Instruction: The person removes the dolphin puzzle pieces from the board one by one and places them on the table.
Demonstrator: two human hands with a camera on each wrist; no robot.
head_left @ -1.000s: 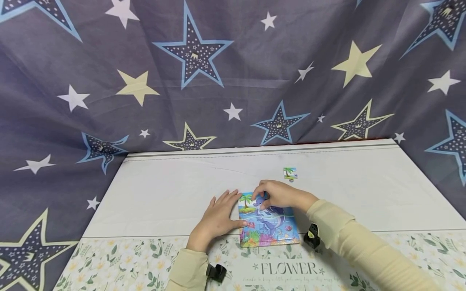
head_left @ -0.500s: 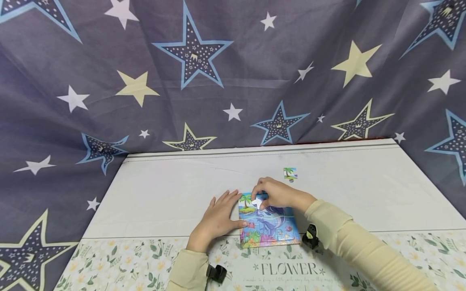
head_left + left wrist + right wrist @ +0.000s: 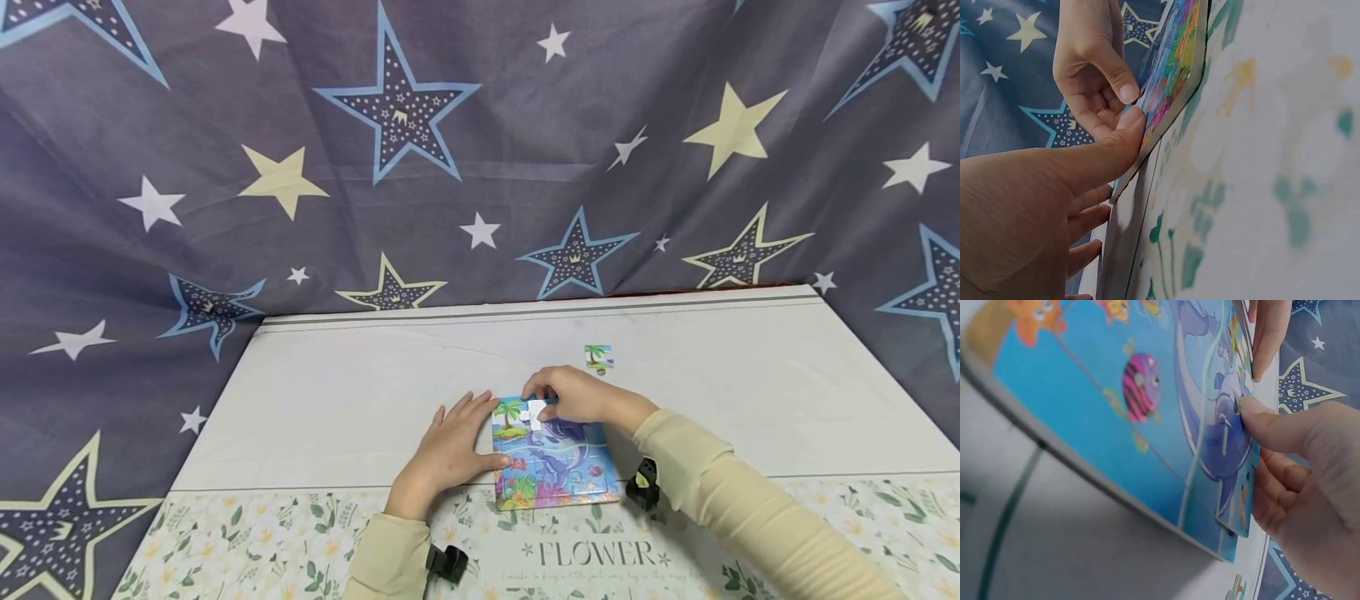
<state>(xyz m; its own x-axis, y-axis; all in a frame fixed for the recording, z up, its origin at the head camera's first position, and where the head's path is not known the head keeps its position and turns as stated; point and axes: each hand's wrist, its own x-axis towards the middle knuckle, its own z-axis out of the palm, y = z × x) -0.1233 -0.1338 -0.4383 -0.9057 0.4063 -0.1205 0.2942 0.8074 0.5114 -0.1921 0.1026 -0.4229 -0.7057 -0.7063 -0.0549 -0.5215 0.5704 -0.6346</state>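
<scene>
The left forearm (image 3: 390, 554) rises from the lower edge of the head view, its wrist (image 3: 408, 497) bare past the cuff. The left grip (image 3: 448, 446) lies palm down, its fingers (image 3: 467, 410) straight and fanned away from the body, while its thumb (image 3: 1094, 159) stretches sideways toward the right.

The right forearm (image 3: 780, 525) slants in from the lower right corner, its wrist (image 3: 633, 412) bare too. The right grip (image 3: 573, 396) points leftward with knuckles bent, its thumb (image 3: 1279, 428) set opposite curled fingers (image 3: 1282, 478) in a pinch. The two grips are near each other, apart.
</scene>
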